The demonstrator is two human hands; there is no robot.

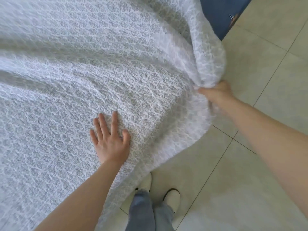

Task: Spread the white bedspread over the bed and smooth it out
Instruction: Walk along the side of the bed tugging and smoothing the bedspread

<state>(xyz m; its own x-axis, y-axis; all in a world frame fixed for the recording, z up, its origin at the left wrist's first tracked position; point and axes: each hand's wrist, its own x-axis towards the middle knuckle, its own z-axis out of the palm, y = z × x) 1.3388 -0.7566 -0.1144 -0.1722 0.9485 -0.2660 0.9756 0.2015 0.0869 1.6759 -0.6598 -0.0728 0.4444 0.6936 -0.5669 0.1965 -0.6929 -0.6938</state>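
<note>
The white bedspread (100,72) with a grey flower pattern covers the bed and fills most of the head view. Long folds run across it from the left toward its right corner. My left hand (110,139) lies flat on the cloth near the bed's near edge, fingers spread and straight. My right hand (216,92) grips a bunched corner of the bedspread at the bed's right side, held out over the floor. The cloth hangs down from that grip toward the tiles.
Pale floor tiles (250,164) lie to the right and below. A dark blue bed side (218,15) shows at the top right, beyond the cloth. My own feet in light slippers (172,199) and jeans stand close to the bed's edge.
</note>
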